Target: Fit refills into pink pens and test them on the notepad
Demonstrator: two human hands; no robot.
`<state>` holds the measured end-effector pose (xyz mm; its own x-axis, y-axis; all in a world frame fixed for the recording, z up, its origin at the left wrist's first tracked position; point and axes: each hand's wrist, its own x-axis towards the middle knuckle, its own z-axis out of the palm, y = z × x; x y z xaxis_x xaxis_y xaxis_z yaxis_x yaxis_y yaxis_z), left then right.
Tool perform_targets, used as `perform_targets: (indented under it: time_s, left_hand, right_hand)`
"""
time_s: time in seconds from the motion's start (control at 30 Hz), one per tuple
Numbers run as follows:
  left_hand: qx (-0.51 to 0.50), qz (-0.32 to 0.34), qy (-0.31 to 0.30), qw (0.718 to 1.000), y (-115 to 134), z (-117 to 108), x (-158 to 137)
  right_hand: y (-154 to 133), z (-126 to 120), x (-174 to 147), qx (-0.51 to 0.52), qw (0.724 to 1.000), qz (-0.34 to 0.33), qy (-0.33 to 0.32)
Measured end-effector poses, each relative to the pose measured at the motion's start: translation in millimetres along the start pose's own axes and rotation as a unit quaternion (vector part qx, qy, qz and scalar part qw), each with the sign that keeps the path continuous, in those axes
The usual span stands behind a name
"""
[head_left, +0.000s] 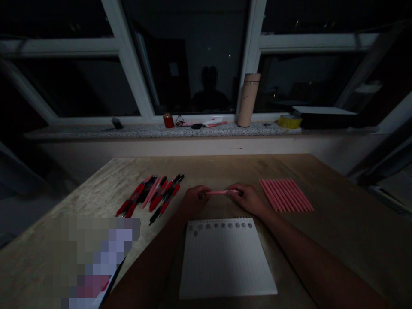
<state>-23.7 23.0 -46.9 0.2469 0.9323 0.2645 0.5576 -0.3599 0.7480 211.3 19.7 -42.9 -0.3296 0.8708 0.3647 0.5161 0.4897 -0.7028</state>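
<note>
A slim pink pen (218, 192) lies level between my two hands, above the table just beyond the notepad. My left hand (195, 198) has its fingers closed around the pen's left end. At the other end, the fingers of my right hand (247, 197) pinch it. Below them sits an open spiral notepad (227, 262) of lined paper, with a row of small dark round scribbles along its top and one more beneath. Right of my right hand, several pink pens (286, 195) lie side by side in a neat row.
Left of my hands are several red and black pens (165, 198), with pink ones (152, 193) among them. A blurred patch covers the table's near left. On the windowsill (141, 131) stand a tan flask (249, 101), a red container (168, 121) and yellow tape (289, 122).
</note>
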Motion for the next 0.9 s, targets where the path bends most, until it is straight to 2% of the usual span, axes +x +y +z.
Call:
perform_targets:
  time_s: [0.13,0.23,0.5,0.67,0.9]
  left_hand:
    - [-0.029,-0.006,-0.015,0.999,1,0,1]
    - [-0.048,-0.009,-0.020,0.999,3,1,1]
    - [0.010,0.023,-0.021,0.999,6,2,-1]
    - [-0.035,0.005,-0.034,0.999,9,4,0]
    - [-0.097,-0.017,-0.022,0.995,16,5,-2]
  right_hand:
    - [-5,3,-1,-0.117,0.989,-0.065,-0.060]
    - [-7,5,-1,-0.153,0.983,-0.078,-0.066]
    - [-8,7,-2,-0.129,0.987,-0.081,-0.055]
    - [-10,4,-3,-0.112,0.987,-0.100,-0.066]
    - [-10,5,-3,-0.109,0.986,-0.125,-0.030]
